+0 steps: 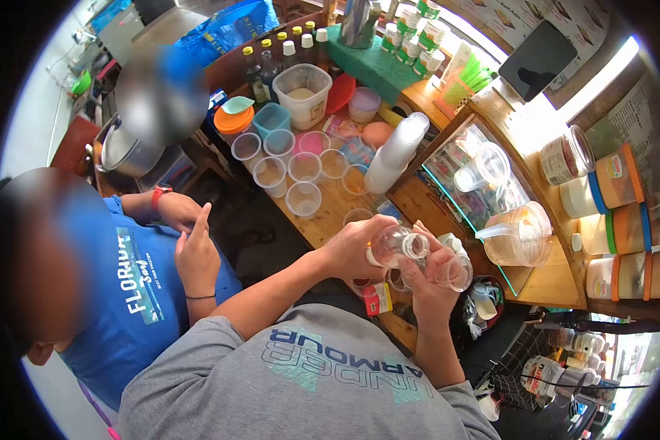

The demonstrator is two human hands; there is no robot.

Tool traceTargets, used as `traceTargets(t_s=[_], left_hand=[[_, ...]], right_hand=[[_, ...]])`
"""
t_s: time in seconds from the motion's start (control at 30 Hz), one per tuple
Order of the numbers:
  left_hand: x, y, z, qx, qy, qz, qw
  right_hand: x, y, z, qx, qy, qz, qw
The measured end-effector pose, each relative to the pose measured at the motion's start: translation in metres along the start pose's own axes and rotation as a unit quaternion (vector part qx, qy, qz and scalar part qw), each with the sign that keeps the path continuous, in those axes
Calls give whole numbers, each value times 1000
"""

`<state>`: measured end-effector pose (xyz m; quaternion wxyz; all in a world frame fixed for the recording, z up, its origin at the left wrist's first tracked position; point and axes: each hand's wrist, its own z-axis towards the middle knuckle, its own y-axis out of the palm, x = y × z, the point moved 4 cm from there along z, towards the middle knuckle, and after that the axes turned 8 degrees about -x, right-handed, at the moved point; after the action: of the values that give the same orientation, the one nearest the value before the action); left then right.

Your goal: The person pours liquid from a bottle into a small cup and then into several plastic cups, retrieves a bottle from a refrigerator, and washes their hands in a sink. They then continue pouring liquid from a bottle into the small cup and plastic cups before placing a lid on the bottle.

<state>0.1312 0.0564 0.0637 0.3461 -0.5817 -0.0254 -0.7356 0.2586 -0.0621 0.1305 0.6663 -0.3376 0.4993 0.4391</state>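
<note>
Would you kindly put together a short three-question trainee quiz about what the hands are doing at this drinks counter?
1. True or false: both hands hold clear containers.
2. Which hand tilts the small clear bottle? A left hand; B right hand
3. What does the right hand hold?

Key
1. True.
2. A.
3. A clear plastic cup, held beside the bottle above the wooden counter. Empty clear cups stand farther back.

Head cam, fisheye, looks steeply down, close over wooden counter (330, 213).
</note>
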Motion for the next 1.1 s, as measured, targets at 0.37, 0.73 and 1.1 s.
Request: traceTargets(t_s=[0.37,0.73,1.1], left_hand=[[14,-17,39,-190,59,-33,979],[-143,-32,92,-230,-180,467,834],[-193,1,80,-231,-182,510,808]], right_hand=[[-12,-12,-11,76,-19,-71,994],[-45,-52,-49,179,-41,-120,976],[-33,-74,-106,228,-1,-134,964]])
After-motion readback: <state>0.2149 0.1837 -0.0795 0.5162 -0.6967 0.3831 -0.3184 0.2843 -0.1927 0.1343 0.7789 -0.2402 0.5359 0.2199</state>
